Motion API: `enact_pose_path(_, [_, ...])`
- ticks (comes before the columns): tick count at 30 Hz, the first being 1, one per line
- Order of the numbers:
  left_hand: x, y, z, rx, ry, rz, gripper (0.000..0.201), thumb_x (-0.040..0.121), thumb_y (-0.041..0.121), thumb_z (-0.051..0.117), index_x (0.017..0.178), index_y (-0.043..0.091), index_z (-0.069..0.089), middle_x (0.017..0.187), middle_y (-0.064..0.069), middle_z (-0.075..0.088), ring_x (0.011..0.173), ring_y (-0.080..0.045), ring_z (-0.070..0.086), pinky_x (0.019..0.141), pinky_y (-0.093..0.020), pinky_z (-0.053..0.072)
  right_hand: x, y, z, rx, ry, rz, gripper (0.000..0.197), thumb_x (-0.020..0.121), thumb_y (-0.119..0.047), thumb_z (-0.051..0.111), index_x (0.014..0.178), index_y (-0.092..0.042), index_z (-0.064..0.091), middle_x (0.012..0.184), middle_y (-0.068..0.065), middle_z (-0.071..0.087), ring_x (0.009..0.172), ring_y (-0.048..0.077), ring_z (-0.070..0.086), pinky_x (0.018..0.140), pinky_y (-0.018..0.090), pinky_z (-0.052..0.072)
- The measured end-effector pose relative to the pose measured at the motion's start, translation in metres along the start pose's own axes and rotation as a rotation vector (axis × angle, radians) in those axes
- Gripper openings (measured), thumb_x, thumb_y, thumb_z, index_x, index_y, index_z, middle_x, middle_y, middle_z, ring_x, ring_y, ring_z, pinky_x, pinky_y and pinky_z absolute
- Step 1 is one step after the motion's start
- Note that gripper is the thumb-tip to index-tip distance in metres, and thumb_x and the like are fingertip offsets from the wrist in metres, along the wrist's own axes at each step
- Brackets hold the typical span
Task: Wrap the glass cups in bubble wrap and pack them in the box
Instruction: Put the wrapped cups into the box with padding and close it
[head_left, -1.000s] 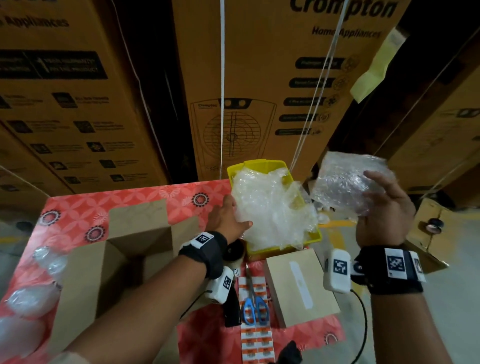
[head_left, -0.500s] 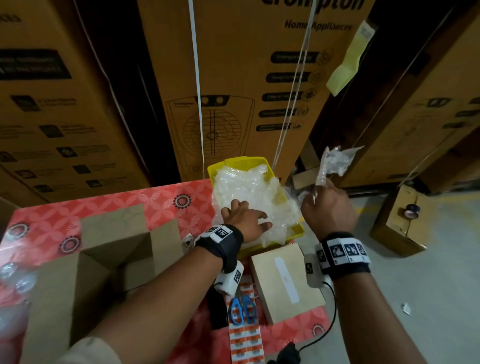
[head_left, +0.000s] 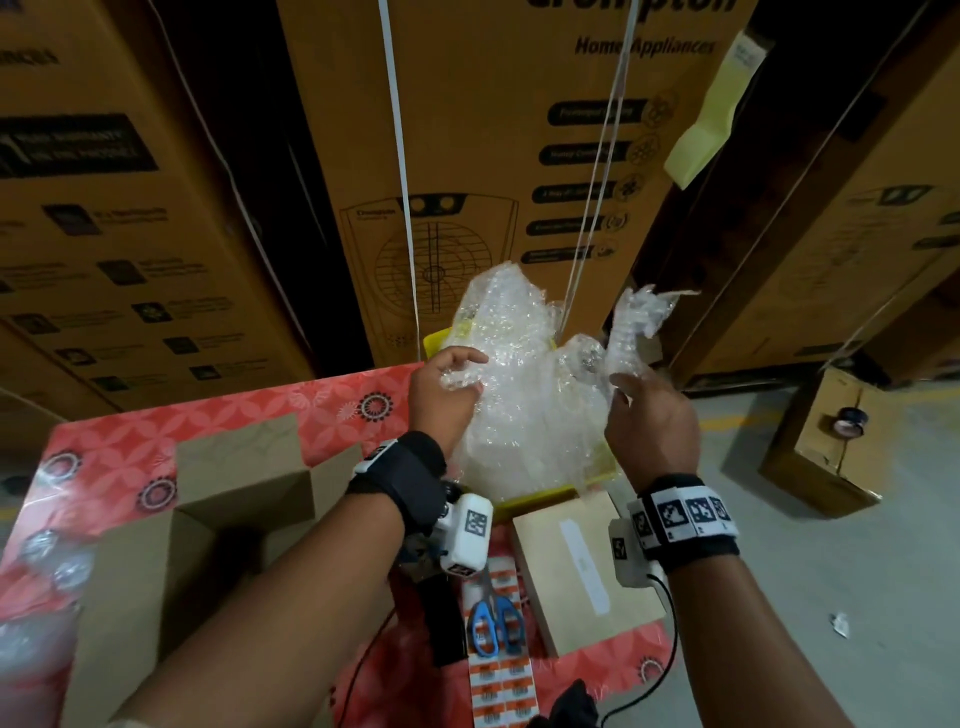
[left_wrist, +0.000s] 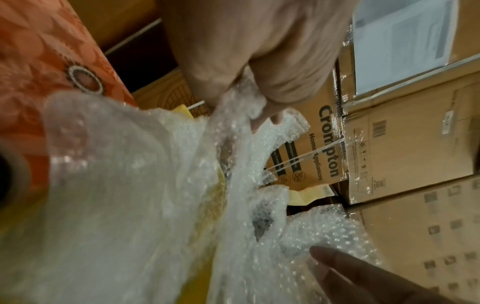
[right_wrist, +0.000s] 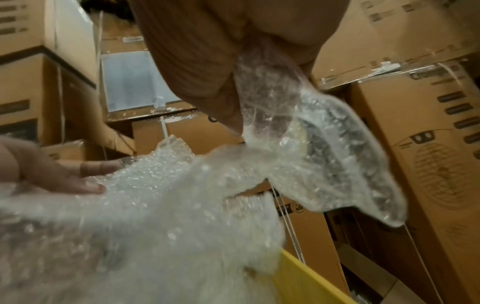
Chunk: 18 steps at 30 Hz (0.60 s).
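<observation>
A crumpled sheet of bubble wrap (head_left: 524, 395) was held up above a yellow bin (head_left: 550, 493) at the far edge of the bench (head_left: 322, 405), which was covered by a red patterned cloth. The sheet's left edge was gripped by the left hand (head_left: 441, 395), with the fingers curled into the plastic, as was seen closely in the left wrist view (left_wrist: 246, 67). A twisted corner of the same sheet was pinched by the right hand (head_left: 652, 415) between thumb and fingers, and the loose end stood up above the knuckles (right_wrist: 319, 148). More bubble wrap was piled in the bin beneath.

An open cardboard box (head_left: 171, 545) stood on the left part of the bench with its flaps raised. Wrapped, rounded bundles (head_left: 47, 556) lay just left of it; their contents could not be made out. Blue-handled scissors (head_left: 493, 623) rested on a strip of orange labels (head_left: 501, 680), beside a small closed carton (head_left: 582, 566). Tall printed cartons (head_left: 493, 156) were stacked behind the bench.
</observation>
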<state>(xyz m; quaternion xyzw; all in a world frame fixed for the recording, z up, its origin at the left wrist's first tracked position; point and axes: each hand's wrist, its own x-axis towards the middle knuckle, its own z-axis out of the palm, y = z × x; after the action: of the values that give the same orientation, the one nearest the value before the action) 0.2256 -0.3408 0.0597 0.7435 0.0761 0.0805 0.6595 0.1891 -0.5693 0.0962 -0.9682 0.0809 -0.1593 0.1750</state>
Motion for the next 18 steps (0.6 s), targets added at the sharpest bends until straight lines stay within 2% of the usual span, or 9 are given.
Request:
enact_pose_path(2, [0.001,0.003,-0.013,-0.005,-0.053,-0.016,0.054,0.090,-0.021,0.058,0.116,0.022,0.077,0.139,0.002,0.064,0.100,0.011,0.065,0.070,-0.010,0.052,-0.001,-0.006,0.012,-0.052,-0.100,-0.051,0.033,0.092,-0.003,0.058,0.116,-0.014,0.079,0.111,0.019,0.075,0.088,0.039,0.073,0.073,0.040,0.058])
enact_pose_path(4, [0.000,0.007,-0.025,-0.017,-0.069,-0.045,0.054,0.097,-0.020,0.050,0.133,0.013,0.072,0.154,-0.003,0.056,0.078,0.025,0.061,0.065,-0.002,0.047,-0.005,-0.012,0.029,-0.107,-0.210,-0.087,0.023,0.100,-0.021,0.055,0.110,-0.014,0.074,0.116,0.018,0.072,0.092,0.037,0.072,0.074,0.040,0.057])
enact_pose_path(7, [-0.007,0.011,-0.044,-0.030,-0.030,-0.062,0.057,0.098,-0.019,0.047,0.142,0.012,0.065,0.160,-0.003,0.050,0.059,0.025,0.053,0.059,0.001,0.043,-0.013,-0.018,0.057,-0.185,-0.387,-0.131,0.048,0.098,-0.059,0.059,0.109,-0.013,0.068,0.145,0.011,0.058,0.112,0.034,0.068,0.079,0.044,0.058])
enact_pose_path(9, [-0.012,0.014,-0.059,-0.041,-0.002,-0.038,0.059,0.096,-0.021,0.050,0.142,0.013,0.065,0.158,0.001,0.051,0.066,0.026,0.055,0.065,-0.001,0.045,-0.016,-0.024,0.073,-0.250,-0.434,-0.161,0.057,0.091,-0.064,0.065,0.115,-0.013,0.067,0.162,0.004,0.041,0.125,0.031,0.062,0.084,0.045,0.057])
enact_pose_path(11, [-0.016,0.016,-0.066,-0.038,-0.001,-0.013,0.058,0.095,-0.019,0.057,0.138,0.018,0.068,0.154,0.006,0.055,0.095,0.023,0.061,0.085,-0.004,0.050,-0.015,-0.025,0.079,-0.279,-0.427,-0.139,0.049,0.092,-0.056,0.069,0.112,-0.012,0.068,0.162,0.003,0.042,0.123,0.032,0.063,0.084,0.043,0.056])
enact_pose_path(13, [-0.021,0.019,-0.072,-0.038,0.038,0.004,0.057,0.094,-0.016,0.062,0.133,0.025,0.070,0.151,0.008,0.059,0.132,0.005,0.055,0.106,-0.013,0.047,-0.013,-0.030,0.079,-0.279,-0.390,-0.101,0.032,0.095,-0.041,0.070,0.104,-0.010,0.069,0.148,0.008,0.057,0.112,0.035,0.068,0.080,0.042,0.056])
enact_pose_path(14, [-0.023,0.020,-0.075,-0.052,0.067,0.011,0.057,0.093,-0.016,0.063,0.134,0.024,0.069,0.150,0.009,0.059,0.139,0.000,0.051,0.106,-0.011,0.046,-0.010,-0.032,0.077,-0.276,-0.374,-0.086,0.022,0.094,-0.031,0.069,0.100,-0.010,0.070,0.136,0.012,0.064,0.107,0.037,0.069,0.078,0.043,0.057])
enact_pose_path(16, [-0.026,0.025,-0.083,-0.108,0.108,0.016,0.061,0.092,-0.019,0.061,0.140,0.020,0.066,0.150,0.010,0.056,0.134,0.006,0.050,0.089,0.001,0.044,-0.005,-0.031,0.074,-0.236,-0.353,-0.049,0.007,0.090,-0.012,0.066,0.094,-0.006,0.068,0.116,0.018,0.070,0.099,0.041,0.070,0.076,0.045,0.059])
enact_pose_path(18, [-0.029,0.028,-0.089,-0.145,0.141,0.021,0.067,0.092,-0.021,0.060,0.144,0.021,0.061,0.154,0.011,0.051,0.134,0.008,0.046,0.085,0.004,0.041,0.003,-0.025,0.068,-0.108,-0.338,0.017,0.017,0.084,0.001,0.061,0.098,-0.002,0.070,0.112,0.024,0.070,0.101,0.044,0.069,0.080,0.047,0.059])
